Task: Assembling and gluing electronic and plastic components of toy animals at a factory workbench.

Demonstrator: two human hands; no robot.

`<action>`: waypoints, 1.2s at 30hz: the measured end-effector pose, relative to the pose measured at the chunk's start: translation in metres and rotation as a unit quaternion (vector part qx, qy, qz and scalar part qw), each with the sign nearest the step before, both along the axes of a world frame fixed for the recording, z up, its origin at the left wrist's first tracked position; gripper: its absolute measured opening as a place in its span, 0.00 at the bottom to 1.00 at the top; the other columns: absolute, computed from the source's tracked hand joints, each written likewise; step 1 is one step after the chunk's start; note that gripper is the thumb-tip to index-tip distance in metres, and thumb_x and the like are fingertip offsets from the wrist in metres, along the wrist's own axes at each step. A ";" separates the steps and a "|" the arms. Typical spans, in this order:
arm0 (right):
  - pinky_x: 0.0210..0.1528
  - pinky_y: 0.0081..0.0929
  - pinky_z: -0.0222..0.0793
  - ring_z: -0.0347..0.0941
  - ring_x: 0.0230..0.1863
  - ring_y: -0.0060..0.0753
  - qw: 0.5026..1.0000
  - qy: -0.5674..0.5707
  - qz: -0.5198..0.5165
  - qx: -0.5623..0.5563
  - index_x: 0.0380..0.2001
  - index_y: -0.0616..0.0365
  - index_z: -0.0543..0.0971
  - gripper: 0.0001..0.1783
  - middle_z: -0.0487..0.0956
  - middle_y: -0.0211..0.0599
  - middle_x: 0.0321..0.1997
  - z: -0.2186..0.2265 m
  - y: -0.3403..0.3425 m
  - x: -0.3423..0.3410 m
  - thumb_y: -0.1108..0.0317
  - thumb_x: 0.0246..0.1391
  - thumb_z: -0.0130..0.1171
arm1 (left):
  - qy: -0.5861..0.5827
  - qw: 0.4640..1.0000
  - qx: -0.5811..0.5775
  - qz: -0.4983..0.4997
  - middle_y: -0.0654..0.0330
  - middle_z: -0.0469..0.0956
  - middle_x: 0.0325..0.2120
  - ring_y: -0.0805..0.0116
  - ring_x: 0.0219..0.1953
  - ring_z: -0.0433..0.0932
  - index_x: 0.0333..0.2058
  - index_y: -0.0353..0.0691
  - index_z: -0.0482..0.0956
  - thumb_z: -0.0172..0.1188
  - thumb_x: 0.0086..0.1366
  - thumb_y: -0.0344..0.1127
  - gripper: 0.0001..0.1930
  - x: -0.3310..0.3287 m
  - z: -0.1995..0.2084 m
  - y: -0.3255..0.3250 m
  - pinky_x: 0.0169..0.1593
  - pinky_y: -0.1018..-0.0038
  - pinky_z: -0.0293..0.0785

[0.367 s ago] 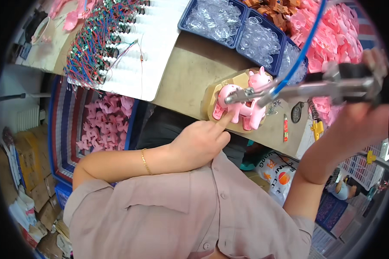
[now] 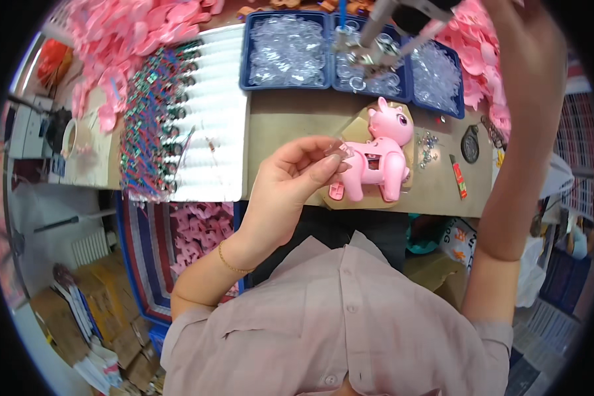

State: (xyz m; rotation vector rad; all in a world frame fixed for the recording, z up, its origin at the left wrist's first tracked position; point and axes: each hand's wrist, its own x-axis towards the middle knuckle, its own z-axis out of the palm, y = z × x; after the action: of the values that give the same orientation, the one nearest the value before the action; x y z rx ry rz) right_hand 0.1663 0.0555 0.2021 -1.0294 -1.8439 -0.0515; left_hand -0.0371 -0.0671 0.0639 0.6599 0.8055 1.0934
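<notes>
A pink pony-shaped toy body (image 2: 369, 158) rests on a tan block (image 2: 333, 198) near the table's front edge; an opening shows in its side. My left hand (image 2: 284, 185) is closed in a pinch on a small clear plastic piece (image 2: 337, 150), right at the toy's rear end. High at the right, my right hand (image 2: 518, 20) is raised; its fingers are blurred and cut off by the picture's edge. Left of it hangs a screwdriver-like power tool (image 2: 412, 16), with a metal head and a blue hose, over the trays. Whether my right hand grips it is unclear.
Blue trays (image 2: 330, 82) of clear plastic parts stand at the back, pink shells (image 2: 138, 23) beyond at both sides. Wired parts (image 2: 155, 125) lie on a white ribbed sheet at left. Loose screws (image 2: 428, 148), a red tube (image 2: 458, 177) and a black oval object (image 2: 470, 144) lie right of the block.
The tool has risen off the toy and moved up and back, my right hand going up too. My left hand has left the toy's lower edge and now pinches a clear piece. The view has shifted.
</notes>
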 end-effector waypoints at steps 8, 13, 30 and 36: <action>0.37 0.24 0.70 0.73 0.34 0.23 0.836 0.277 0.148 -0.449 0.36 0.64 0.78 0.08 0.76 0.34 0.39 -0.103 -0.111 0.006 0.75 0.51 0.60 | -0.016 0.998 0.056 -0.039 0.58 0.76 0.40 0.73 0.41 0.77 0.44 0.33 0.73 0.57 0.65 0.29 0.10 0.041 -0.006 0.002 0.45 0.79 0.74; 0.39 0.27 0.69 0.74 0.35 0.32 0.892 0.073 0.149 -0.421 0.31 0.64 0.80 0.05 0.78 0.38 0.32 -0.134 -0.083 0.035 0.75 0.49 0.60 | 0.510 0.764 0.395 0.005 0.50 0.72 0.47 0.53 0.46 0.75 0.50 0.34 0.68 0.65 0.55 0.30 0.24 0.035 -0.021 0.014 0.48 0.66 0.73; 0.45 0.32 0.63 0.70 0.37 0.35 0.907 -0.047 0.170 -0.383 0.28 0.59 0.81 0.06 0.75 0.31 0.31 -0.150 -0.071 0.030 0.71 0.43 0.63 | 0.524 0.763 0.378 -0.012 0.51 0.74 0.44 0.53 0.42 0.76 0.51 0.35 0.69 0.62 0.50 0.27 0.27 0.037 -0.042 0.012 0.44 0.65 0.74; 0.43 0.33 0.63 0.68 0.39 0.38 0.944 -0.187 0.074 -0.262 0.33 0.59 0.80 0.15 0.72 0.33 0.33 -0.145 -0.098 0.024 0.67 0.38 0.66 | 0.571 0.686 0.448 -0.048 0.54 0.75 0.43 0.56 0.42 0.77 0.43 0.33 0.76 0.60 0.49 0.28 0.19 0.036 -0.034 0.018 0.44 0.67 0.74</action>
State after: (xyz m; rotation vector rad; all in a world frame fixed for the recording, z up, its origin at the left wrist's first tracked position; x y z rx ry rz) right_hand 0.1906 -0.0423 0.0574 -1.3035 -2.3490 0.3776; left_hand -0.0010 -0.0491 0.0297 2.3525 1.2161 0.8426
